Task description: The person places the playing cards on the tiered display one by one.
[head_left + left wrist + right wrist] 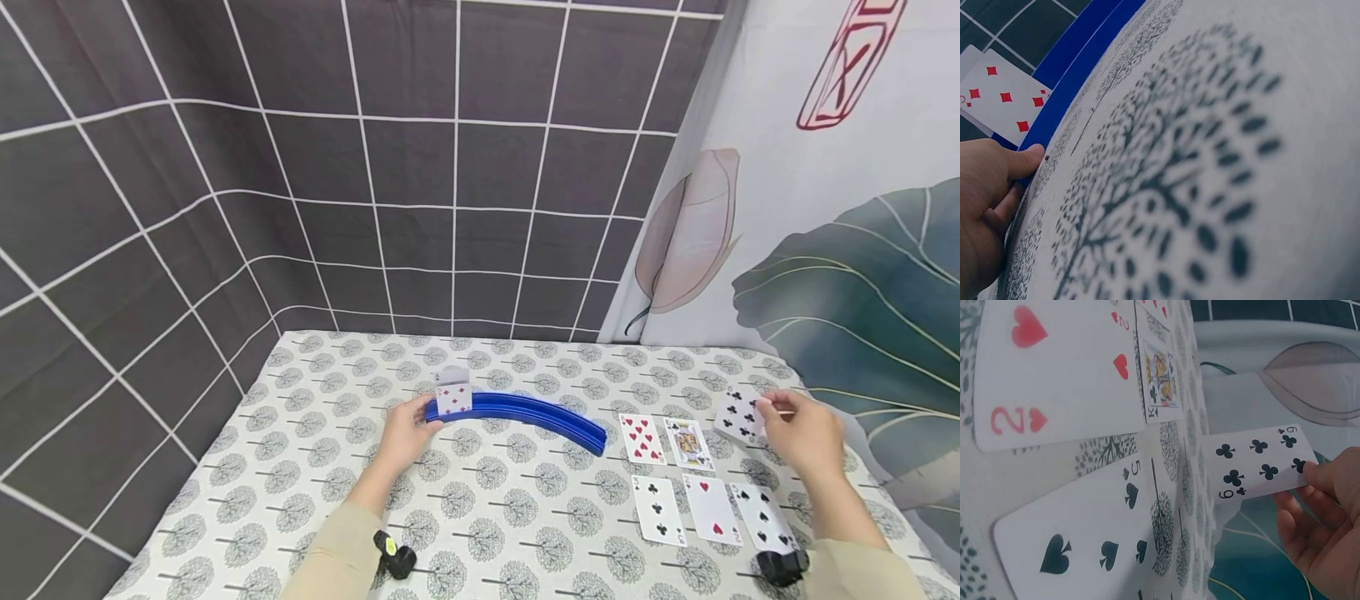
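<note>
At the left end of a curved blue card holder (536, 410), my left hand (405, 432) grips the rim, thumb on the near side. A five of diamonds (453, 399) stands upright in the holder's slot by that hand, another card partly hidden behind it. Over at the right, my right hand (808, 435) pinches a six of clubs (738, 413) by its edge between thumb and fingers. In the right wrist view, this six of clubs (1254, 464) is face up, and whether it touches the cloth I cannot tell.
Face up in two rows lie a red hearts card (641, 439), a king of clubs (689, 443), a three of clubs (660, 510), a two of hearts (712, 510) and a five of spades (763, 518). A tree-patterned cloth (517, 483) covers the table. Dark gridded fabric (405, 225) hangs behind.
</note>
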The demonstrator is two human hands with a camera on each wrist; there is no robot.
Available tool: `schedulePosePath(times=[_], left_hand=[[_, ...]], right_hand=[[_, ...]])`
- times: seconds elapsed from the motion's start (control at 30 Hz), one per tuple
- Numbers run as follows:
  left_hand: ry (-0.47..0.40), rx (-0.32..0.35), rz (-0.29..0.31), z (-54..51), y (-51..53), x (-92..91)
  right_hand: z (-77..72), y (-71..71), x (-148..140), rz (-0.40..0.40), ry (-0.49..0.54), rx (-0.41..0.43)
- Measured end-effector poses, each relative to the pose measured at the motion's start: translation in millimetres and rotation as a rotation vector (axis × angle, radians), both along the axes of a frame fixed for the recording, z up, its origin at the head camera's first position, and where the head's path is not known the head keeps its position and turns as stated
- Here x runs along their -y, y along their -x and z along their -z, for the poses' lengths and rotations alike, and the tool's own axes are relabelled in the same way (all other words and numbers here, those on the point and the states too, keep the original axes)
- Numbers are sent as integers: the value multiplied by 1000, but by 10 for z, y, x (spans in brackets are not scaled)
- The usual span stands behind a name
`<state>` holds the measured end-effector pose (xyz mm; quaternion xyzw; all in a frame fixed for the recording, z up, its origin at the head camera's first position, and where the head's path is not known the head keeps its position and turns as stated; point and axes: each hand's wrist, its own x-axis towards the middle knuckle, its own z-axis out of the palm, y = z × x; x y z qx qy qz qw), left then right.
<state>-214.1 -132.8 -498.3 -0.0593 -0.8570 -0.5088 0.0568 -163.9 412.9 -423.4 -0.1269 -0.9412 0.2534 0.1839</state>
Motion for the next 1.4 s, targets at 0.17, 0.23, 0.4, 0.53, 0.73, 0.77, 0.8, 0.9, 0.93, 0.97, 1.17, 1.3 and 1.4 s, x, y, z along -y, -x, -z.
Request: schedulePosePath(times=[0.17,0.23,0.4,0.53,0.73,0.77,0.8,0.9,0.93,0.97,1.17,1.3,1.4], left_hand=[[-1,-6,-1,-5,-8,-4],[0,-9,-1,-9,-13,-6],[5,-16,-2,-15,-25,-12],[12,-20,-4,-6,-23,-12],[19,-27,-6,17,-4,-7],[15,-26,-6,16,-3,-5],[13,-26,-5,20,0,-4],[10,-29,-2,30,4,1],[8,-29,-1,32,5,2],[10,-29,0,34,5,3],[11,-24,-2,21,4,2],[14,-23,-1,15,4,2],[19,-21,-2,11,5,2]], right_hand=[[24,50,40,-43,-4,-42],[25,66,63,-52,1,-50],[18,96,127,-75,-2,-67],[17,114,185,-109,5,-67],[3,138,304,-142,18,-82],[1,140,327,-142,19,-85],[-1,143,345,-142,17,-89],[-3,154,390,-156,23,-104],[-3,157,405,-161,30,-108],[-3,160,416,-169,37,-115],[-14,180,502,-194,45,-146],[-28,217,563,-203,35,-152],[-27,242,616,-207,45,-156]])
